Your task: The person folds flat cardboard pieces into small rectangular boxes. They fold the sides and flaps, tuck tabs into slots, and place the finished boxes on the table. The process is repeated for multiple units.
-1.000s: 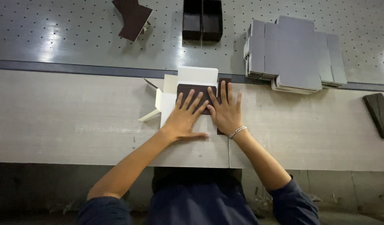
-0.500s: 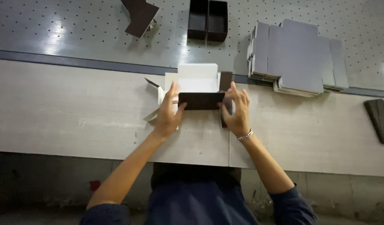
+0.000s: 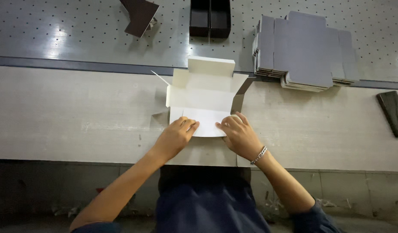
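Now both hands press flat, the left hand (image 3: pixel 175 137) and right hand (image 3: pixel 238 137) pinning the near flap of the white cardboard box (image 3: pixel 203 97) on the table (image 3: pixel 78 112), steadying its half-folded walls upright.

Person is wearing dark navy top w/ sleeves ending near the elbows, forearms showing bare. Right hand (image 3: pixel 240 136) is wearing a silver chain bracelet (image 3: pixel 260 155) at wrist; left hand (image 3: pixel 175 137) is wearing nothing.
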